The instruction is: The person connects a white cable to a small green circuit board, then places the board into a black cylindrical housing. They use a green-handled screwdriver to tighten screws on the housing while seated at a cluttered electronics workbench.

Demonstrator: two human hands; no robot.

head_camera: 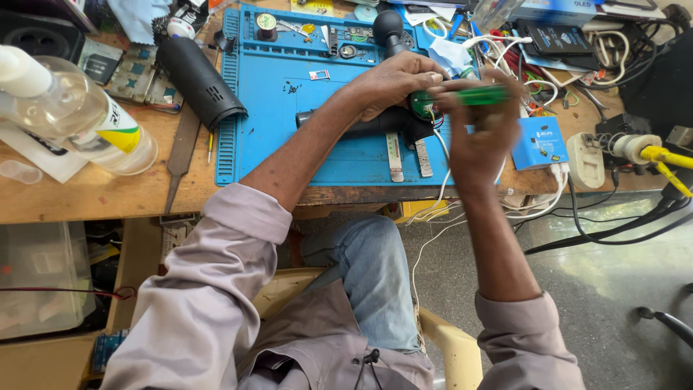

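Note:
A black handheld device (361, 124) with a round head lies on the blue work mat (289, 137). My left hand (390, 83) rests on top of it and grips its body near the head. A small green round part with thin wires shows at the device's end, under my fingers. My right hand (480, 137) holds a green-handled screwdriver (476, 94), its tip pointing left at that green part. The tip itself is hidden between my fingers.
A black cylinder (198, 79) lies at the mat's left edge, a clear plastic bottle (79, 115) further left. Two metal files (408, 155) lie near the mat's front. A small blue box (540, 141), a white plug adapter (585, 160) and tangled cables crowd the right.

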